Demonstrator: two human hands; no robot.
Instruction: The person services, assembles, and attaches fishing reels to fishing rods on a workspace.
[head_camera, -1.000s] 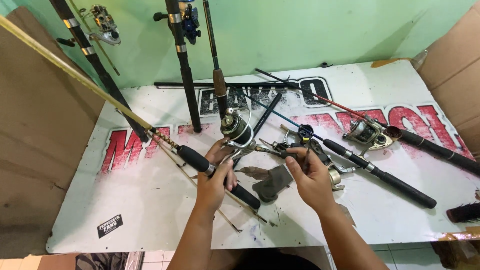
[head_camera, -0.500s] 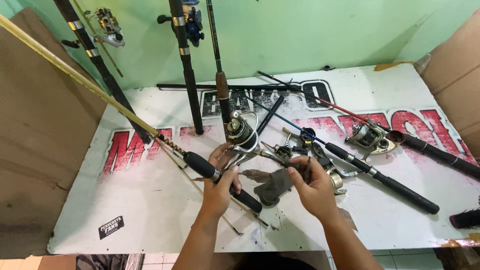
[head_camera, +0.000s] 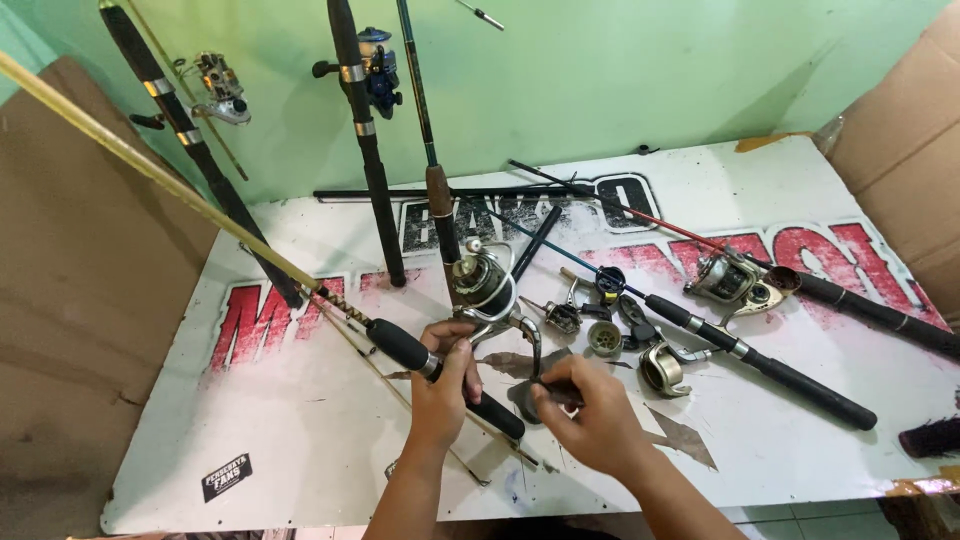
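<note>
My left hand (head_camera: 445, 385) grips the black handle of a fishing rod (head_camera: 420, 355) just below a silver spinning reel (head_camera: 482, 283) mounted on it. The rod's yellow shaft (head_camera: 150, 165) runs up to the far left. My right hand (head_camera: 590, 420) pinches the reel's crank handle (head_camera: 538, 372), fingers closed on its dark knob. Both hands sit near the front middle of the white board (head_camera: 280, 440).
Loose reel parts (head_camera: 605, 338) and a gold spool housing (head_camera: 662, 368) lie right of my hands. A second rod with black grip (head_camera: 790, 378) and another reel (head_camera: 728, 280) lie on the right. Three rods (head_camera: 365, 150) lean on the green wall. Cardboard (head_camera: 905, 150) stands at both sides.
My right hand moved left and down from the loose parts to the reel's crank handle. My left hand slid slightly down the rod grip. The camera view shifted a little.
</note>
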